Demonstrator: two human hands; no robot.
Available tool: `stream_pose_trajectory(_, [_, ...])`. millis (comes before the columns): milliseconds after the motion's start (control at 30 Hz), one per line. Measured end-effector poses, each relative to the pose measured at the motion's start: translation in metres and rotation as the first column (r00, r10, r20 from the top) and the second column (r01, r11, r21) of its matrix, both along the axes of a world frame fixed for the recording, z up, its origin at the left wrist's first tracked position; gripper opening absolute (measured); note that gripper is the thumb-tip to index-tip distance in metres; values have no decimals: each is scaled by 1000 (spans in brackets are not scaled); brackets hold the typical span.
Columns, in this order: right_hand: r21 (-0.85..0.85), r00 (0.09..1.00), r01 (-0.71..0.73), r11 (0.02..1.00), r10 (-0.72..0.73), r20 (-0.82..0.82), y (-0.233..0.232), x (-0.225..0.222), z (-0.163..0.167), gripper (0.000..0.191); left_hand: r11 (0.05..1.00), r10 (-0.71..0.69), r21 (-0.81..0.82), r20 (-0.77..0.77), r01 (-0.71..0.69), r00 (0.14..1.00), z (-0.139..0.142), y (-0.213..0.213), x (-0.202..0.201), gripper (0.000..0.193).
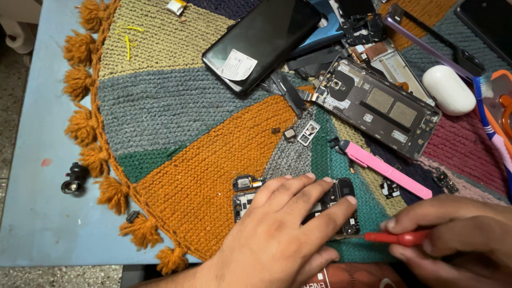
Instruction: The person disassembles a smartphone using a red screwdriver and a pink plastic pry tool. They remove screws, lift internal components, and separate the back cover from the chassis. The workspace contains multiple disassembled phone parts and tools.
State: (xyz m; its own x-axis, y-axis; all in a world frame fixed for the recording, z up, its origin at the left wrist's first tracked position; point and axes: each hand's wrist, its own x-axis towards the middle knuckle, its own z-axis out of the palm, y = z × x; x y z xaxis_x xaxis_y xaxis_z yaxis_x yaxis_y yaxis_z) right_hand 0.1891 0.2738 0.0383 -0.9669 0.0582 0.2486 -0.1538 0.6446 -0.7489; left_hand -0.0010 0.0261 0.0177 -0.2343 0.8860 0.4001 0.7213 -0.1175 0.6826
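Observation:
My left hand [285, 229] lies flat over an opened black phone body [344, 205] on the knitted mat, its fingers pressing it down. My right hand [458, 240] grips a small red-handled screwdriver [397, 237], whose tip points left at the phone's lower edge, near my left fingertips. A small loose black part [244, 183] lies just above my left hand.
A multicoloured knitted mat [202, 128] with orange tassels covers the blue table [37, 160]. On it lie a black phone screen [258, 42], an open phone chassis [378, 106], a pink tool [386, 168], a white case [448, 89], a toothbrush [493, 128] and small parts [308, 132]. A black lens part [74, 178] sits at left.

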Motion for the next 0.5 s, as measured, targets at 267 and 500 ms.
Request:
stream_pose_trajectory(267, [16,998,44,999,-44,41,11,19,-15,34,1000,-19,18,52,18,998,-3,-2,-3,34])
stream_pose_trajectory(500, [-10,995,88,996,-87,58,14,39,-32,27,999,-38,43,95,34,995,-4,-2,-4,21])
